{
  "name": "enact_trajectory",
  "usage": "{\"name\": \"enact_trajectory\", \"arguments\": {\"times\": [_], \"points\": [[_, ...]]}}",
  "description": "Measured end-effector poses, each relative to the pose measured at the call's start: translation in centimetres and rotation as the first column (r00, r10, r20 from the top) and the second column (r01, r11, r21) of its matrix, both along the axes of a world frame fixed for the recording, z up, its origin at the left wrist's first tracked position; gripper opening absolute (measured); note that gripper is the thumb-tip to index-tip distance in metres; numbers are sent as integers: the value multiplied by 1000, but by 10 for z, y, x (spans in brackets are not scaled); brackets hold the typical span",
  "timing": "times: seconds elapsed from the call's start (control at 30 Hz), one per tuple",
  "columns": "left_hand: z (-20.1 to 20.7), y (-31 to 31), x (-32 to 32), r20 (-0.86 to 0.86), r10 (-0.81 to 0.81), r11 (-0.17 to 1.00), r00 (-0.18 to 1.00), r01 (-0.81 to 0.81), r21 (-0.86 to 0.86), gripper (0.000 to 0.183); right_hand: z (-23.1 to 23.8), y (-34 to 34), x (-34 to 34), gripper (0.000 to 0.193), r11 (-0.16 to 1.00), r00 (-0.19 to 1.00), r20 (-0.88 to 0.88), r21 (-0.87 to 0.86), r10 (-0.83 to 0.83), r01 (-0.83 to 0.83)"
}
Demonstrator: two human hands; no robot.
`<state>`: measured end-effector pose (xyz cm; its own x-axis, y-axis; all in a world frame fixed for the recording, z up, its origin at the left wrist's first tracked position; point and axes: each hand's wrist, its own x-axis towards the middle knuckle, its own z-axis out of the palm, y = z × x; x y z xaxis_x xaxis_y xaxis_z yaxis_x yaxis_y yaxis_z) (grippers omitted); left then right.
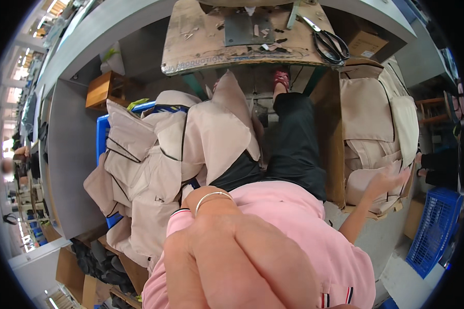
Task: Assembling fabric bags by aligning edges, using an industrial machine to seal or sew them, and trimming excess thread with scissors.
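Observation:
My left hand point(237, 257) is raised very near the camera, its back and knuckles filling the lower middle. A thin silver bracelet point(211, 195) circles that wrist. Its fingertips run out of the picture, so whatever they touch is hidden. At the right, my right hand point(390, 180) is open, fingers apart, beside a cardboard box point(331, 134) of beige sewn fabric pieces point(366, 110) with black edging. No held item shows in it. More beige fabric pieces point(157, 172) with black edging lie heaped over a blue crate point(102, 139) and across my lap.
Ahead stands a worn wooden board table point(196, 46) with a dark metal plate point(242, 32), black-handled scissors point(327, 44) and scraps. A blue plastic basket point(434, 232) is at far right. A box of dark pieces point(95, 265) sits lower left, near a grey panel point(77, 159).

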<state>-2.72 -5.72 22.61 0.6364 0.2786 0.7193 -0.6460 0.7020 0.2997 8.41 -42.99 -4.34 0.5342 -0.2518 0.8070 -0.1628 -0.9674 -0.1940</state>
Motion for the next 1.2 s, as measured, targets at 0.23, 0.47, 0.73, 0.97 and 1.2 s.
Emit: {"name": "enact_trajectory", "arguments": {"times": [0.23,0.47,0.73,0.97,1.2], "points": [[-23,32,-18,-87,156,973,984,-138,185,10,-63,236,-4,33,288,44,-410,557,911,-779],[-125,90,-12,-325,810,440,488,-139,887,18,-258,352,-24,51,329,-396,-573,780,718,-532],[-218,106,-26,-257,865,199,431,175,964,40,-144,316,-26,13,355,13,-466,655,885,-667],[-238,98,18,-671,528,701,521,180,690,76,16,288,-34,11,-65,-92,-246,117,965,-991],[-206,120,-13,-775,27,991,631,84,103,73,56,303,-96,16,-619,-677,-28,381,735,-687]]}}
